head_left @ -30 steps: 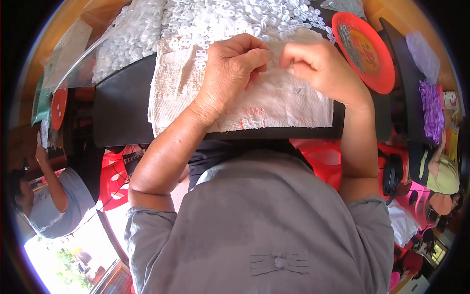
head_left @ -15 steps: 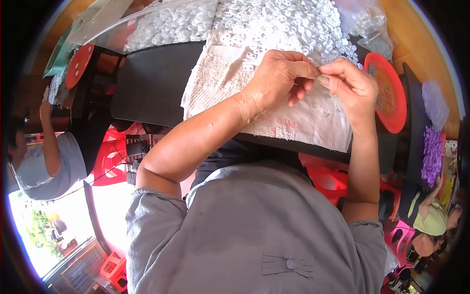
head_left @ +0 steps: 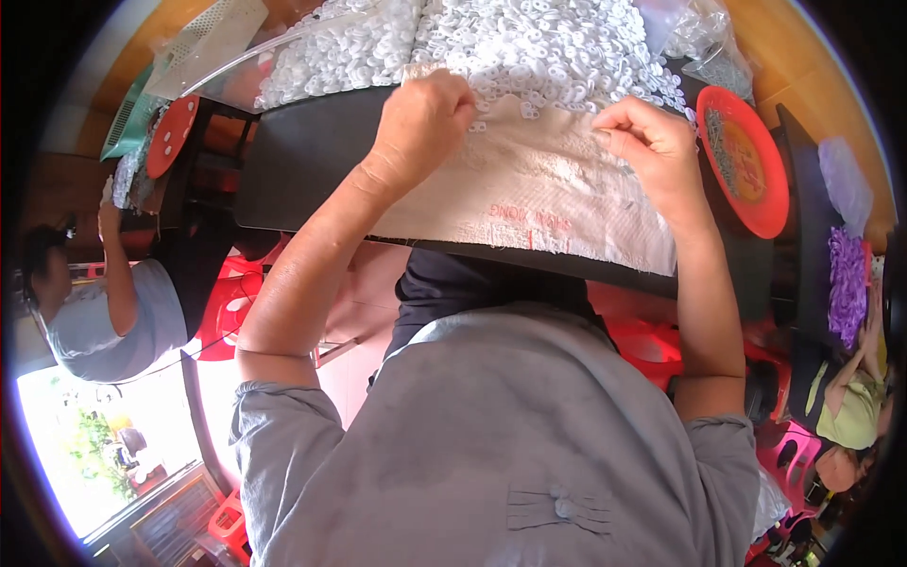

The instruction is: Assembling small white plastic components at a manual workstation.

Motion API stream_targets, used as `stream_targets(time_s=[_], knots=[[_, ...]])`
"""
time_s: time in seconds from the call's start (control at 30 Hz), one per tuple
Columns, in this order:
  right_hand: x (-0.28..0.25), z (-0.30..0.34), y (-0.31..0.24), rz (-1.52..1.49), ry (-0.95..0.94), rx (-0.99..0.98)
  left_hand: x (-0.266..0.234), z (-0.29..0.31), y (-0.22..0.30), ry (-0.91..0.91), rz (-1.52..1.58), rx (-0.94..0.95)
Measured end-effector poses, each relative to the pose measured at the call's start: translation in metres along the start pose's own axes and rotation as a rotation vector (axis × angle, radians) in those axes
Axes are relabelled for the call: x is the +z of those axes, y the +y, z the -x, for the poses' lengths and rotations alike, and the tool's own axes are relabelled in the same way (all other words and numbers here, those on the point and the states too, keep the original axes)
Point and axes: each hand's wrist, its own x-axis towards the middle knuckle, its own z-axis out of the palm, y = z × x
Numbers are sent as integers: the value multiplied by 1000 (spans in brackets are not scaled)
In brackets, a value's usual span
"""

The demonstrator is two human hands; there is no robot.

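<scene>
A pale towel (head_left: 453,213) lies across the front of a black table, and a heap of small white plastic pieces with holes (head_left: 529,47) spreads beyond it. My left hand (head_left: 422,118) is closed over the towel's far left part, fingers curled and partly hidden; whatever they hold does not show. Over the towel's right part, my right hand (head_left: 652,151) pinches thumb and forefinger together. Anything between those tips is too small to name. A few white pieces (head_left: 479,127) rest on the towel between the hands.
Right of my right hand stands a red plate (head_left: 770,203) with small metal pieces (head_left: 720,151). Clear plastic bags (head_left: 713,47) lie behind it. A transparent bin (head_left: 227,80) is at the far left. Co-workers (head_left: 123,312) sit on both sides; purple strips (head_left: 847,288) hang at right.
My hands have come apart from where they met over the towel. The left moved left toward the heap's near edge; the right stays over the towel's right side, still pinched.
</scene>
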Motion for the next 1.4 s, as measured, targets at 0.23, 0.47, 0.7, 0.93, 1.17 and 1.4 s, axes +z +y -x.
stream_targets(time_s=[0.23,0.47,0.7,0.93,1.17,1.4], knots=[[0,1,2,151,-57,-93,-7,5,6,-155,5,99],[4,0,8,366,-58,-208,-9,1,1,-245,-62,165],[3,1,7,482,-73,-254,-9,-6,-1,-352,67,-14],[-3,1,9,577,-64,-222,-8,0,3,-315,-135,179],[-8,0,15,714,-42,-169,-11,14,10,-245,-252,236],[-2,-7,-28,-182,45,242,-15,-4,43,-312,768,-450]])
